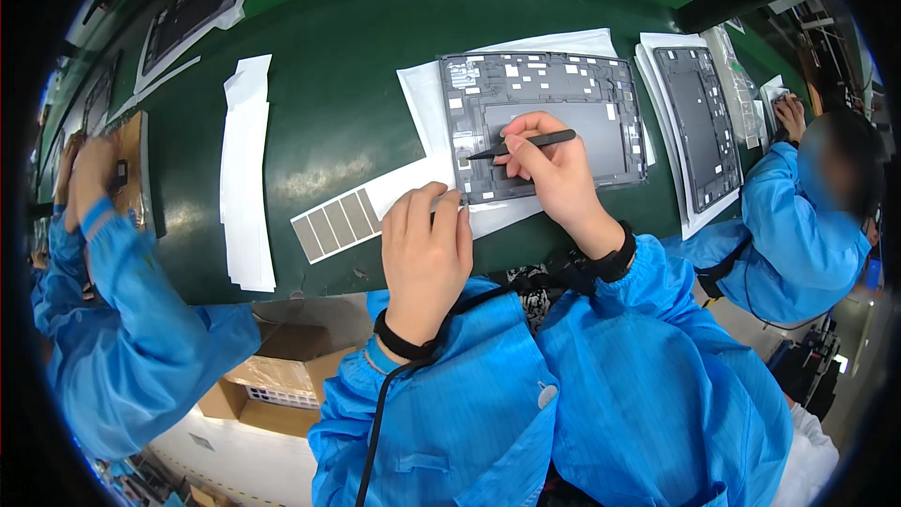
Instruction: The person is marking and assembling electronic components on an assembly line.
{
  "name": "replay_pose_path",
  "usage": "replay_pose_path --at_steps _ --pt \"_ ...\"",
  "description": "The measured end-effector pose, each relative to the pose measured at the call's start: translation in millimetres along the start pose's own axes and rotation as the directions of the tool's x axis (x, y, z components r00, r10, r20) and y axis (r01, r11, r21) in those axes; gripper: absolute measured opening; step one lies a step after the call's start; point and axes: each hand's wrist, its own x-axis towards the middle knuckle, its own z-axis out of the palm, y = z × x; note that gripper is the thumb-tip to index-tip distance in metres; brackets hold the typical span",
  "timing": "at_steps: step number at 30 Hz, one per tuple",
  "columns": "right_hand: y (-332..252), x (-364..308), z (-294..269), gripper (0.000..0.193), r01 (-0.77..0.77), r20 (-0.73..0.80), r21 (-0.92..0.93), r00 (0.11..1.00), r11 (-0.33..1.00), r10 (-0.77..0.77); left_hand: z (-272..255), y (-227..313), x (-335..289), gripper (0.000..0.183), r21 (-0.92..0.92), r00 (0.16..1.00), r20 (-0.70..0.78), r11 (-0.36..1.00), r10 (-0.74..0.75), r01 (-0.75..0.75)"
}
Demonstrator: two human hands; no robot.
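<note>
Right hand [556,174] pinches black tweezers [552,138], tips pointing leftward onto the dark panel [596,138] beneath it. White labels [611,112] dot that panel beyond the knuckles, any print too small to read. Left hand [424,249] rests palm-down, unclenched, fingers extended at the panel's near-left corner; a strip of grey stickers [339,223] lies leftward.

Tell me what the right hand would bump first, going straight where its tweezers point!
Probably the dark panel, near its left edge. The right hand points its tweezers there; tip height is unclear.
</note>
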Motion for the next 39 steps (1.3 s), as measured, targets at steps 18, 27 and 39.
replay_pose_path --at_steps 18,27,39 --pt "2 -6 1 0.01 0.003 0.027 -0.135 1.0 0.991 0.001 18 16 7 0.04 0.044 1.0 0.017 0.999 0.026 -0.027" --pt "2 -6 -3 0.01 0.026 0.063 -0.143 0.998 0.989 -0.017 30 41 6 0.074 0.183 0.994 0.101 0.983 -0.041 0.022" --pt "-17 -19 41 0.016 0.094 0.141 -0.034 0.986 0.995 -0.088 -15 -9 -44 0.052 0.031 0.998 0.049 0.998 -0.049 0.047"
